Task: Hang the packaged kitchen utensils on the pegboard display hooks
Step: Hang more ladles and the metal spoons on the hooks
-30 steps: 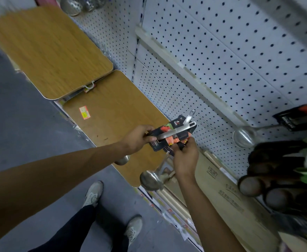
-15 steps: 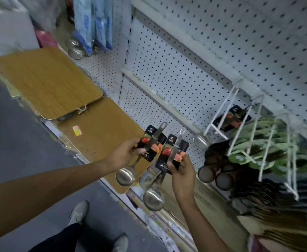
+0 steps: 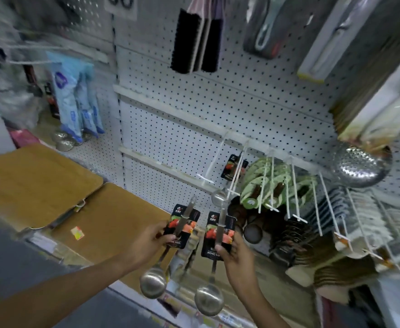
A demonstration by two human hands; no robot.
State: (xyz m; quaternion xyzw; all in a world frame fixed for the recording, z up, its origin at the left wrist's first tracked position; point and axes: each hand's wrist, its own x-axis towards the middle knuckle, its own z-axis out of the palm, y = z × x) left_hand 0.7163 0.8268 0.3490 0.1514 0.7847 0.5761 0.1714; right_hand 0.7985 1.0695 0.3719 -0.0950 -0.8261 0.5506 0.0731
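I hold two packaged steel ladles, each with a black card around its handle. My left hand (image 3: 150,242) pinches the left ladle (image 3: 152,281) by its card, bowl hanging down. My right hand (image 3: 235,253) grips the right ladle (image 3: 208,300) at its card, its handle tip pointing up toward the white pegboard hooks (image 3: 235,171). One more carded ladle (image 3: 219,196) hangs on a hook just above my right hand. The white pegboard (image 3: 194,119) fills the wall behind.
Two wooden boards (image 3: 40,181) lie on the low shelf at left. Green-carded utensils (image 3: 265,185) and dark round-headed tools (image 3: 253,229) crowd the hooks to the right. A perforated skimmer (image 3: 362,165), brushes (image 3: 195,36) and blue packets (image 3: 76,100) hang higher up.
My view has tilted up, showing more of the pegboard and hooks. The two ladles, bunched together a second ago, are now held apart, one in each hand, and raised toward the hooks.
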